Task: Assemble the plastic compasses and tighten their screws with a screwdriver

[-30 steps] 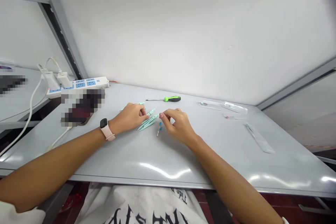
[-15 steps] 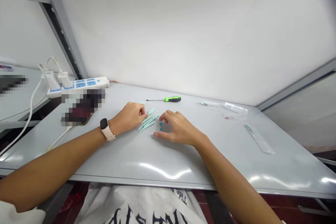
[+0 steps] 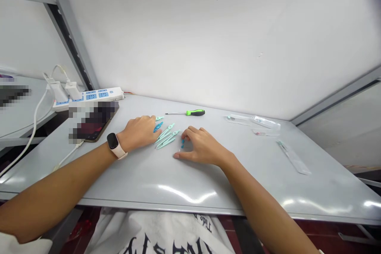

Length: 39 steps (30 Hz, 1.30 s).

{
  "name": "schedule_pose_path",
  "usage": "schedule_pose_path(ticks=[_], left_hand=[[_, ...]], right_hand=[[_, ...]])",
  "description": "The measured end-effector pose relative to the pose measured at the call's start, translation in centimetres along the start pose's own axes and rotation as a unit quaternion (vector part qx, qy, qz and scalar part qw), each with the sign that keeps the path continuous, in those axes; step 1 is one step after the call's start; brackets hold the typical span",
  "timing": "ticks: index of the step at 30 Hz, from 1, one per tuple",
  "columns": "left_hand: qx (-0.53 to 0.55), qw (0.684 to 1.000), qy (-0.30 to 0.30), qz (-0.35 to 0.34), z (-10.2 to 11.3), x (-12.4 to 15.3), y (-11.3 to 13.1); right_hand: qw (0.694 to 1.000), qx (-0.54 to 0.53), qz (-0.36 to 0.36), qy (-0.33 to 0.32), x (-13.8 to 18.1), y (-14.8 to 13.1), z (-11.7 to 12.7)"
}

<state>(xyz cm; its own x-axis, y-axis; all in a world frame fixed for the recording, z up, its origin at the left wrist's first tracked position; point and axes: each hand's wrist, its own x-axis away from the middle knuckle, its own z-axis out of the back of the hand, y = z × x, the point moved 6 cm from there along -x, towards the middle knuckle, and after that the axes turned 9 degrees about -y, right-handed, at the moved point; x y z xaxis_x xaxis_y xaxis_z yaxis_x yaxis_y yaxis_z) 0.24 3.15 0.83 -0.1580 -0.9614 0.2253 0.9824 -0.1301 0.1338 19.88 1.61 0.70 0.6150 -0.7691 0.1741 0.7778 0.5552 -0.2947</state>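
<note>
Where the shirt (image 3: 163, 222) shows, bottom centre, I read "Tide".
Right hand (image 3: 204, 147) gapes around a blue piece (image 3: 182, 143); left hand's (image 3: 141, 131) grip, unclear.

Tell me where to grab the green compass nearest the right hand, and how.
Probably pinch its head, the wide end, from above on the right. The compass lies with its head beside the right hand, while its slim legs run toward the left, and another compass lies close on its left.
</note>
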Motion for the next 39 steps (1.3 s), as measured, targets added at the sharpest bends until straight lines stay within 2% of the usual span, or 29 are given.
schedule_pose_path(ticks=[6,14,21,24,26,28,30,33,35,39], left_hand=[[-0.018,1.000,-0.009,-0.014,0.1,0.0,0.1],[-0.007,1.000,-0.014,-0.012,-0.2,-0.1,0.1],[0.005,1.000,-0.006,-0.007,0.3,0.1,0.2],[0.049,0.998,0.025,-0.019,0.7,0.1,0.2],[0.110,0.990,0.064,-0.053,1.0,0.1,0.4],[0.201,0.969,0.096,-0.108,1.3,0.2,0.8],[0.316,0.932,0.089,-0.155,1.4,0.2,1.1],[0.477,0.858,0.011,-0.191,1.1,0.3,1.8],[0.538,0.816,-0.046,-0.204,1.0,0.4,2.3],[0.566,0.783,-0.105,-0.235,0.9,1.0,3.1]], right_hand=[[1.000,0.002,-0.016,-0.012,0.0,0.0,-0.1],[1.000,-0.015,-0.003,0.013,-0.1,-0.1,-0.1],[0.995,-0.045,0.029,0.090,0.0,-0.5,0.8],[0.988,-0.062,0.043,0.136,0.2,-0.4,1.0],[0.982,-0.074,0.058,0.166,0.3,-0.3,1.1],[0.975,-0.083,0.071,0.193,0.5,-0.3,1.3],[0.969,-0.088,0.081,0.214,0.6,-0.3,1.4],[0.962,-0.089,0.090,0.241,0.7,-0.3,1.6],[0.959,-0.088,0.095,0.253,0.8,-0.4,1.7],[0.955,-0.095,0.108,0.259,0.9,-0.6,1.7]])
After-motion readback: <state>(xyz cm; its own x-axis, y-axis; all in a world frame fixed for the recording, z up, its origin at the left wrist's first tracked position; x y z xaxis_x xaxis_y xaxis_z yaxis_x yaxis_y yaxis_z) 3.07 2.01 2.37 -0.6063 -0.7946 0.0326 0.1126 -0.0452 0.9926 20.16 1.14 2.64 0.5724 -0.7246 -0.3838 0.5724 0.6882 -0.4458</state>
